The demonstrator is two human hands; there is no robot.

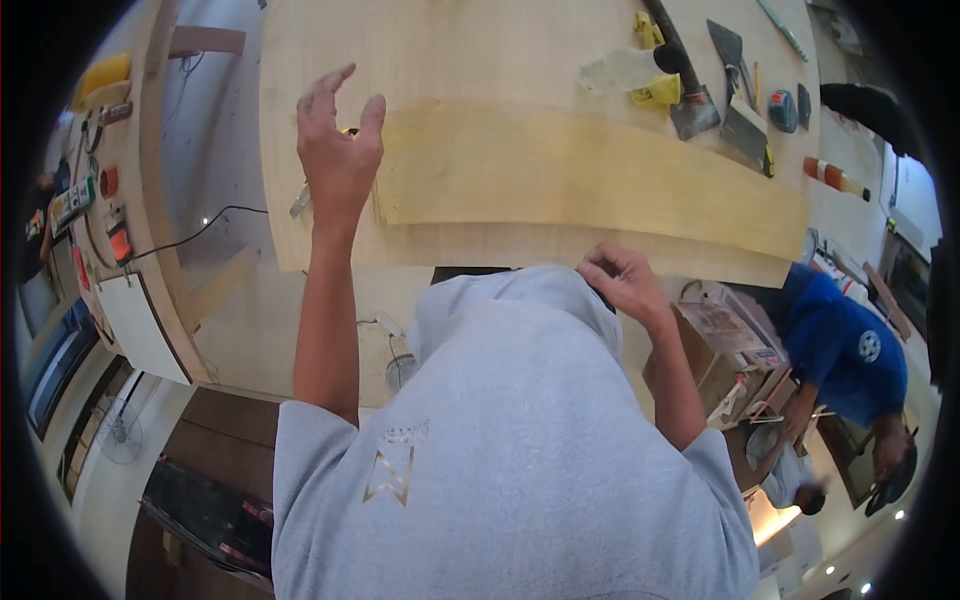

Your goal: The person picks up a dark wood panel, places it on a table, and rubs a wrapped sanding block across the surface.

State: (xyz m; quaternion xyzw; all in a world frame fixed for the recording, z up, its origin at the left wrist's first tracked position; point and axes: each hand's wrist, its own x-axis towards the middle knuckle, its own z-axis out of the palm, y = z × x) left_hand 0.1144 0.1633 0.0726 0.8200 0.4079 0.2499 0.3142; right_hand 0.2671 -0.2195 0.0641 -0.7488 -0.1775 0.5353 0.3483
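My left hand (340, 145) is raised above the left end of a thin yellowish wood sheet (580, 175), its thumb and fingers apart. Behind that hand, a small black-and-yellow thing (350, 131) is mostly hidden, and a narrow metal piece (300, 201) shows beside the wrist. The sheet lies on a larger pale wooden board (480, 50). Close to my body, at the near edge of the board, my right hand (632, 285) has its fingers curled together. Whatever it holds, if anything, cannot be made out.
At the far right of the board lie a clear bottle (620, 73), a hatchet-like tool (693, 112), a broad scraper (745, 130), a tape measure (783, 110) and a pencil (757, 80). A person in blue (850, 345) bends at the right. A cable (215, 213) hangs at the left.
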